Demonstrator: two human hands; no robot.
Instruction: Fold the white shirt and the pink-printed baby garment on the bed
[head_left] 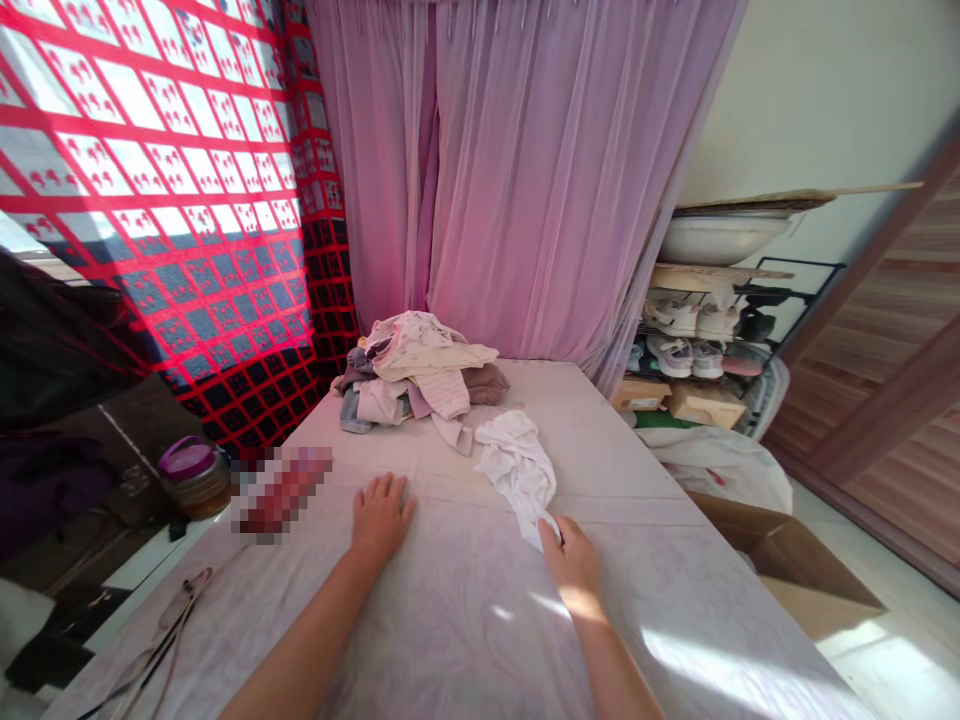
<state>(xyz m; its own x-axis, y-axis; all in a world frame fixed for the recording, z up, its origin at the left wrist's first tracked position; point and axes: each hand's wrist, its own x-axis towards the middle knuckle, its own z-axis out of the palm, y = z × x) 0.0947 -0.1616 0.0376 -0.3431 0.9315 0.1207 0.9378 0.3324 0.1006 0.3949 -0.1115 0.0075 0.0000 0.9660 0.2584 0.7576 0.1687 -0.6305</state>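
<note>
My right hand is closed on the near end of a crumpled white garment, whose far part spreads over the bed sheet; its exact kind does not show. Flat on the sheet, to the left of the garment, rests my left hand, palm down with fingers spread and nothing in it. Beyond both hands, at the far end of the bed, lies a loose heap of clothes in pale pink, cream, grey and mauve. The white garment lies just in front of the heap's right side.
Purple curtains hang behind the bed. On the right stand a shoe rack and an open cardboard box. A purple-lidded jar stands left of the bed. Thin straps and a blurred-out red item lie on its left side.
</note>
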